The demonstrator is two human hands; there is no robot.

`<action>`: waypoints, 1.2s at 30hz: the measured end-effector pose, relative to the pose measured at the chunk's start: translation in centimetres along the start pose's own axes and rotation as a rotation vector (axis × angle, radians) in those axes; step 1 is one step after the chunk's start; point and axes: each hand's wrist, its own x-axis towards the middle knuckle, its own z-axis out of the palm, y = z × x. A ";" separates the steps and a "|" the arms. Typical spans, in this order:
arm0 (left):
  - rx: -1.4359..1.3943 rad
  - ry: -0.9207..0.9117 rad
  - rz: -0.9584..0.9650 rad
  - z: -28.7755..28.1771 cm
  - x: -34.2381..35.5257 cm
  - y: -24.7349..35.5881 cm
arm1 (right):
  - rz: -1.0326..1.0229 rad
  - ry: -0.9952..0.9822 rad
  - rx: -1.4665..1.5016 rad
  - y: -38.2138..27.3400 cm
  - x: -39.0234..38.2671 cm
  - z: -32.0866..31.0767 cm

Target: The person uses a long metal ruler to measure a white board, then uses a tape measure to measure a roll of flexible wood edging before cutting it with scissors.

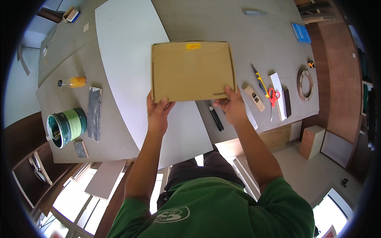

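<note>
Both of my hands grip a brown cardboard box with a small yellow sticker, held over a long white sheet on the grey worktable. My left hand holds the box's lower left corner, thumb on the face. My right hand grips the lower right corner. Just right of that hand lie a wooden hand plane, a yellow-and-black tool, red scissors and a white strip. A black slim tool lies below the box, partly hidden.
A green bucket with tape, yellow bottle and grey bar sit at left. At right are a wooden ring, blue case, small tape measure and wooden cabinetry. A grey tube lies farther back.
</note>
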 end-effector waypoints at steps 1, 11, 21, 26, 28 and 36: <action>0.059 -0.017 -0.017 1.0 0.4 -0.6 | 0.004 0.002 0.003 -0.2 0.6 -1.3; 1.526 0.116 0.456 -0.9 1.3 -9.3 | -0.206 0.215 0.243 -6.5 7.4 -8.3; 1.786 0.178 0.343 0.5 1.6 -10.4 | -0.271 0.333 0.197 -12.4 15.9 -11.2; 1.811 0.192 0.331 0.6 1.7 -10.6 | -0.259 0.339 0.213 -13.7 18.8 -12.3; 1.818 0.206 0.330 0.5 1.7 -10.7 | -0.231 0.335 0.218 -14.1 19.2 -12.1; 1.846 0.201 0.349 0.9 1.9 -10.7 | -0.194 0.371 0.103 -14.9 21.0 -14.4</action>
